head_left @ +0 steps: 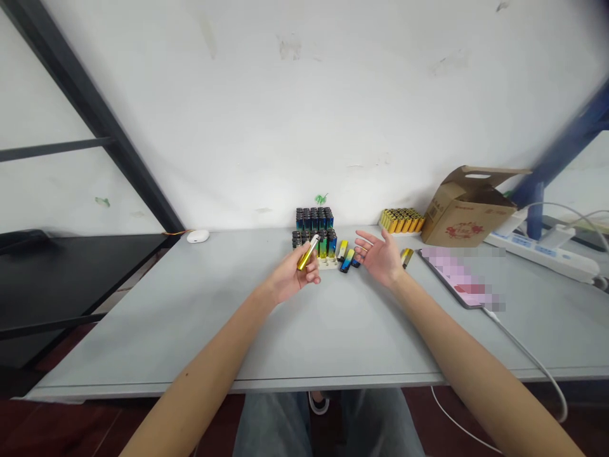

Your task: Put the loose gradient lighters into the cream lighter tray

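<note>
My left hand [286, 279] is closed around a shiny yellow lighter [306, 256], which tilts up to the right with its silver top showing. To its right, my right hand [382, 259] is turned palm up, fingers spread, with nothing in it. Between the hands lie a few loose lighters, among them a blue-and-yellow lighter [347, 261] and a yellow lighter [342, 250]. Behind my left hand, dark blue and green lighters [328, 245] stand upright in a pale holder [328, 262], partly hidden by the hand. More upright dark lighters [314, 219] stand behind them.
Against the wall at right, yellow lighters [402, 220] stand in rows beside an open cardboard box [459, 216]. A phone [454, 279] with a white cable lies nearer me, left of a power strip [547, 252]. A white earbud case [198, 236] sits at back left.
</note>
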